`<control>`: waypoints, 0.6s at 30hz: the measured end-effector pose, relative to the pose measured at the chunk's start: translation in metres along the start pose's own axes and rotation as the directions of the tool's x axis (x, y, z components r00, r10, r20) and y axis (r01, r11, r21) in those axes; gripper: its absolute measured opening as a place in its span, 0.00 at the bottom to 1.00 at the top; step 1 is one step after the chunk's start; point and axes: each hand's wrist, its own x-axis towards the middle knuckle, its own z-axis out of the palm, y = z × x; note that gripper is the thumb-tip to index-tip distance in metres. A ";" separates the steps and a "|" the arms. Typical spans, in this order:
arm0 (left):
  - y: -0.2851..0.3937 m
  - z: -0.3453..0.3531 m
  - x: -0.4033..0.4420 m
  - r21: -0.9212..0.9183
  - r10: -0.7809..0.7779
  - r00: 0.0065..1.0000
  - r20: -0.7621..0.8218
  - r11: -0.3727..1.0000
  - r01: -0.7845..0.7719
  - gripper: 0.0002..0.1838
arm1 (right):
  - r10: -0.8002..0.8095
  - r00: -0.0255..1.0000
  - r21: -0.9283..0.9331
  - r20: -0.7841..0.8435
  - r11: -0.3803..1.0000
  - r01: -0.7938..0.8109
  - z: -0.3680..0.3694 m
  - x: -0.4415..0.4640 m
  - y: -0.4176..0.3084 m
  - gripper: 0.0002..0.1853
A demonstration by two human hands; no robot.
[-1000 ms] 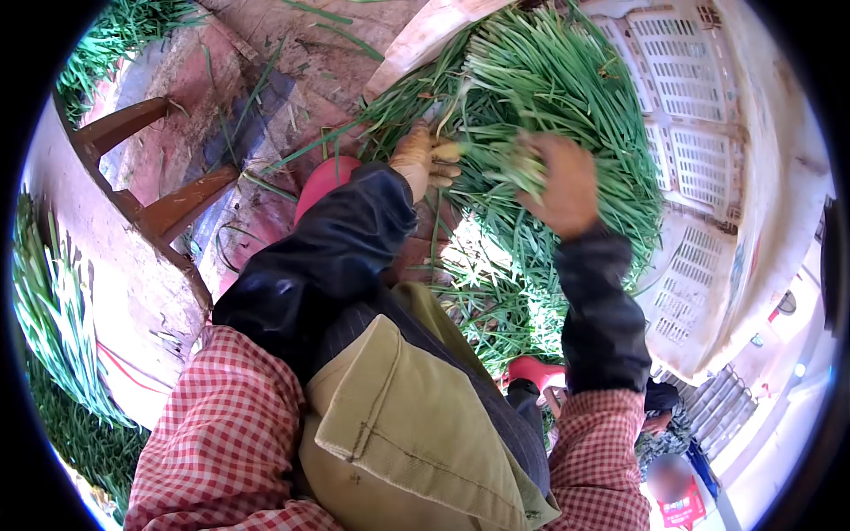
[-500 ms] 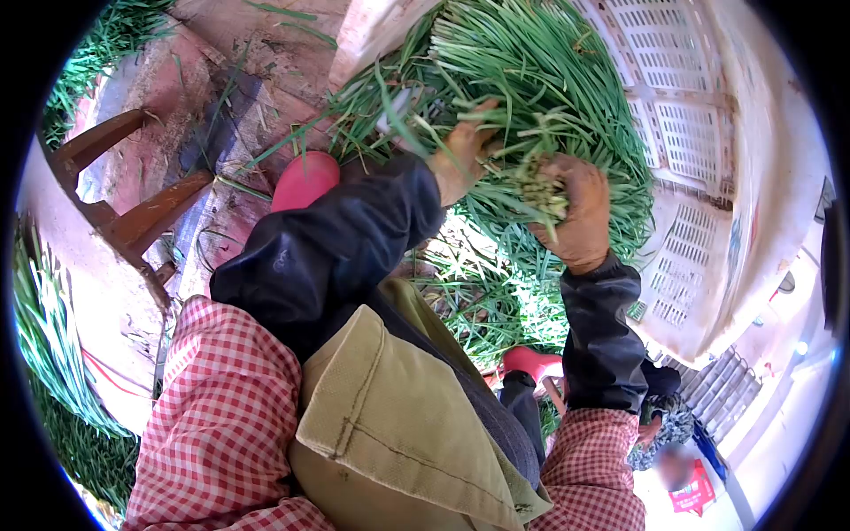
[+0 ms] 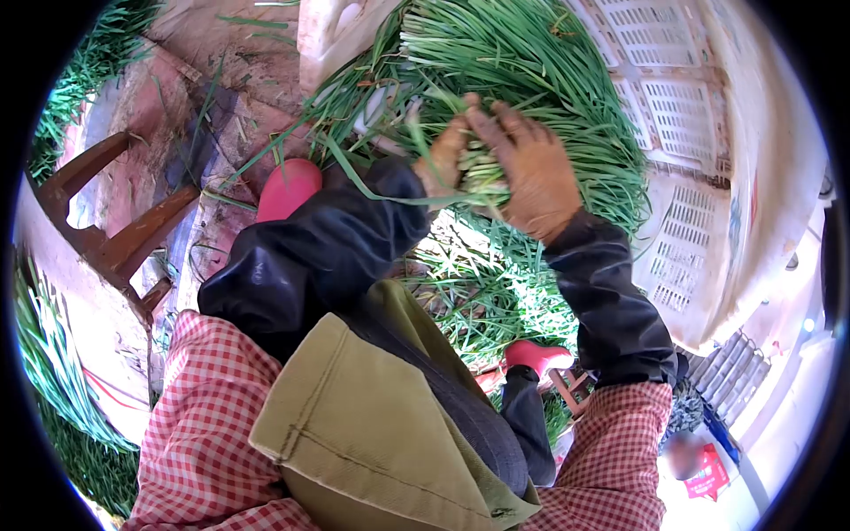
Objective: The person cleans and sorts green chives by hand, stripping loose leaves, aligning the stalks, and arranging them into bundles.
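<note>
Between my two hands is a bunch of green chives (image 3: 483, 177), its pale cut ends facing me. My left hand (image 3: 440, 157) closes round its left side, partly hidden behind loose leaves. My right hand (image 3: 536, 177) presses over the right side and top, fingers reaching forward together and the thumb side low against the stems. Both hands look stained brown. Just beyond them a large heap of chives (image 3: 522, 62) lies against the slotted white plastic crate (image 3: 677, 239). One long leaf trails across my left wrist.
Loose chive leaves (image 3: 465, 274) litter the ground below my hands. Brown wooden stool legs (image 3: 146, 226) stand at left, near a pink boot (image 3: 290, 188); another pink boot (image 3: 537, 356) is lower right. More chives (image 3: 62, 354) lie far left. Another person (image 3: 686, 420) is partly visible lower right.
The bunch has moved left and its cut ends now sit closer between my hands. My right hand has shifted left and up, from gripping its side to lying over it. The view has shifted slightly.
</note>
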 end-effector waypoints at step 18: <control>0.110 0.067 -0.136 0.461 0.350 0.899 0.263 0.773 -0.436 0.28 | -0.015 0.934 0.185 -0.356 0.979 0.087 -0.064 0.026 -0.118 0.29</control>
